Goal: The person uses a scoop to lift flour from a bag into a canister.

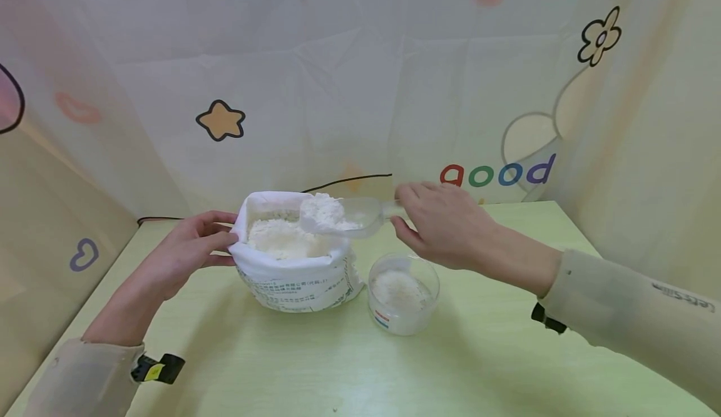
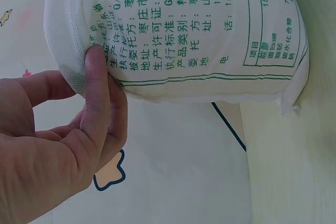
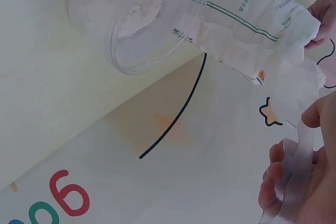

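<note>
A white cloth flour bag (image 1: 293, 282) with green print stands with its mouth wide, white flour (image 1: 281, 238) showing inside. My left hand (image 1: 191, 248) pinches its left rim; in the left wrist view the fingers (image 2: 97, 87) lie against the printed side. My right hand (image 1: 445, 223) grips the handle of a clear plastic scoop (image 1: 366, 216). A heap of flour (image 1: 323, 211) fills the scoop's front end, which is over the bag's right rim. Below the right hand stands a clear round tub (image 1: 402, 323) partly filled with white powder.
The pale green table (image 1: 315, 373) extends in front of the bag and tub. Behind it hangs a patterned curtain (image 1: 349, 91), with a thin black cable (image 1: 343, 180) running along its foot. Dark straps show at both cuffs.
</note>
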`<state>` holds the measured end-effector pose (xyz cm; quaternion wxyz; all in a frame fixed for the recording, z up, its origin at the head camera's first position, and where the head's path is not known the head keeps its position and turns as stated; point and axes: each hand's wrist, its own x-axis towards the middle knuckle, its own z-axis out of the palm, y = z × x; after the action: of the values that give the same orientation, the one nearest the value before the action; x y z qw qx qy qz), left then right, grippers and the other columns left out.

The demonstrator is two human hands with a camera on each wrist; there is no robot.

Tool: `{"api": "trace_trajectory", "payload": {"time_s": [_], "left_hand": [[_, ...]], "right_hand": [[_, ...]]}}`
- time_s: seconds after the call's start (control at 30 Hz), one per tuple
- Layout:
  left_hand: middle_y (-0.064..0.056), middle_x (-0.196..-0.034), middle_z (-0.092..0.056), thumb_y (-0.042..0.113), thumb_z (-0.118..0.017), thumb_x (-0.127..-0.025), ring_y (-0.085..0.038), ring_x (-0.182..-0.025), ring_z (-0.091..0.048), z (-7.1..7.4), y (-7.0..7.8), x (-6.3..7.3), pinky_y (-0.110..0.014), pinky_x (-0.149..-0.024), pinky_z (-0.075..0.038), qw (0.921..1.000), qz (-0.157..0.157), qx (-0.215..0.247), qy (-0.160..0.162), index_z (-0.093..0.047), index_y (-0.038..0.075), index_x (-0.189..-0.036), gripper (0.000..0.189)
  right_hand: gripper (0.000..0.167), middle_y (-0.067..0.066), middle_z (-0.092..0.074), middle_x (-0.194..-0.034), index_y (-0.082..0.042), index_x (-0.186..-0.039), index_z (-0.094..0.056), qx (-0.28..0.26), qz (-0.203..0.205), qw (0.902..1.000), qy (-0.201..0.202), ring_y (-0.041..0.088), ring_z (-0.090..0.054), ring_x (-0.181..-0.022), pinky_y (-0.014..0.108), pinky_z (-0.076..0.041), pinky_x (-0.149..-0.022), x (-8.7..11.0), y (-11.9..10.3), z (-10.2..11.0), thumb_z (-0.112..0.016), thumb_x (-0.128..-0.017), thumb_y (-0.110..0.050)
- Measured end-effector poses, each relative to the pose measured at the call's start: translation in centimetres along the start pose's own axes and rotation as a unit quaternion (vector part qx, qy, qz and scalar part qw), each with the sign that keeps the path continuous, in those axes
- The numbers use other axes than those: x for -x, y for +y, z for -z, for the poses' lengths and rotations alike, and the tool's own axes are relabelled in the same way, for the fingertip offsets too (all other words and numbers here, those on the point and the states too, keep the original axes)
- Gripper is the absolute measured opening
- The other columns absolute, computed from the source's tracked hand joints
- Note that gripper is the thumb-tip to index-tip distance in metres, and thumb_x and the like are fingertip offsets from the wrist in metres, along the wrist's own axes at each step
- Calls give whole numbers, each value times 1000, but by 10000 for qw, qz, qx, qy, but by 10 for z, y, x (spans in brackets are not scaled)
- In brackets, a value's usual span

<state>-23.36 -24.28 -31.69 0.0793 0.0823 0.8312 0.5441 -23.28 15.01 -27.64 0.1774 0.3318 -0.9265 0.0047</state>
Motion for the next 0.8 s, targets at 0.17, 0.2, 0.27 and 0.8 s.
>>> {"api": "trace_trajectory", "payload": {"time_s": [0.17,0.2,0.27,0.8], "left_hand": [[-26,-135,-53,16,-58,-106,-19,-101,-67,0,1,1,-37,-89,-60,10000,-6,11,-9,-39,-7,-148,51],[-26,-134,-53,16,-58,-106,-19,-101,-67,0,1,1,-37,-89,-60,10000,-1,10,-10,-40,-7,-148,51],[-26,-134,-53,16,-57,-106,-20,-101,-67,0,2,1,-37,-89,-60,10000,3,4,-9,-40,-7,-147,50],[-26,-135,-53,15,-57,-106,-21,-102,-66,0,0,-1,-35,-89,-60,10000,21,-14,-26,-39,-7,-148,51]], "right_hand": [[28,8,-65,-100,-3,-112,-61,10,-124,9999,-55,23,-60,-83,35,-51,-66,5,4,2,-54,-102,-28],[27,7,-64,-100,-3,-111,-61,2,-132,9999,-44,23,-60,-83,36,-52,-66,6,5,2,-54,-102,-27],[26,7,-65,-100,-3,-110,-61,-28,-147,9999,2,23,-61,-83,36,-52,-68,9,7,3,-54,-101,-26],[25,9,-65,-98,-2,-109,-61,-63,-236,9995,211,23,-58,-77,37,-52,-66,31,20,3,-58,-100,-25]]}}
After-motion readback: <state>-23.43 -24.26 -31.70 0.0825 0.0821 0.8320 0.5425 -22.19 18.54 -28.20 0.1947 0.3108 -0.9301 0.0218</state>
